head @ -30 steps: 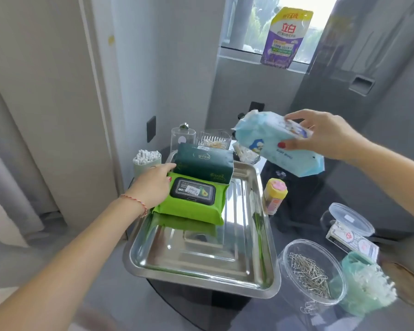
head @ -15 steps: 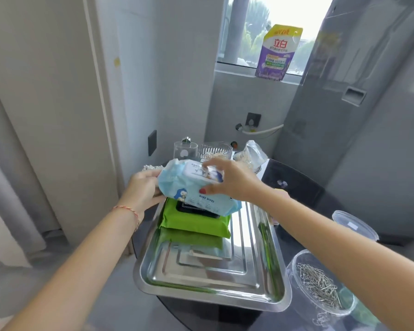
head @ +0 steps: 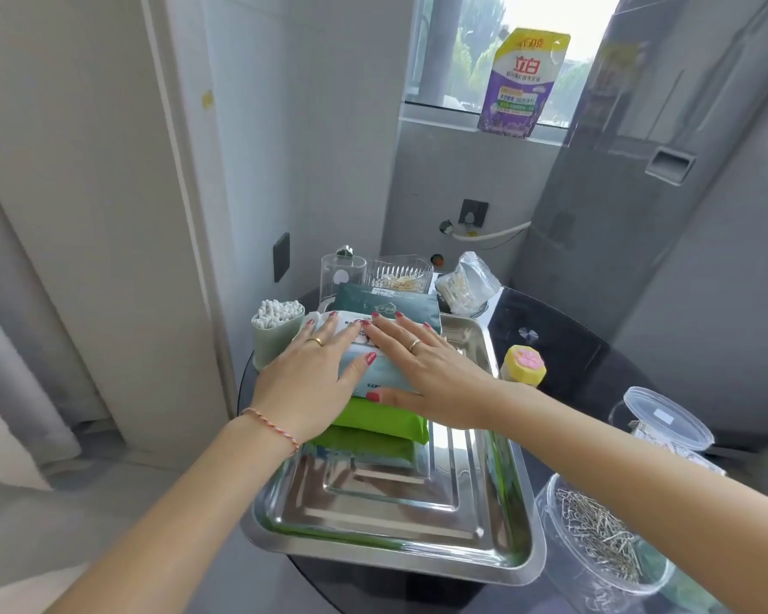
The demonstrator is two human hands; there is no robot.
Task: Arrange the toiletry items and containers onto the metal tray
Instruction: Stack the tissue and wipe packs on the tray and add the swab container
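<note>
The metal tray (head: 386,520) sits on a dark glass table (head: 564,347). At its far end a light blue wipes pack (head: 380,374) lies on top of a green wipes pack (head: 382,421). A dark green pouch (head: 386,305) leans behind them. My left hand (head: 311,374) and my right hand (head: 426,370) both lie flat on the blue pack, fingers spread, pressing it down. A green cup of cotton swabs (head: 278,330) stands left of the tray. A small yellow jar (head: 524,365) stands to the tray's right.
Behind the tray stand a clear cup (head: 342,272), a clear box of swabs (head: 400,277) and a plastic bag (head: 466,283). At the right are a clear tub of paper clips (head: 595,534) and a lidded clear tub (head: 666,418). A wall is close on the left.
My right hand carried the blue wipes pack from the right down onto the green pack. It let go, and now both hands rest flat on top of it.
</note>
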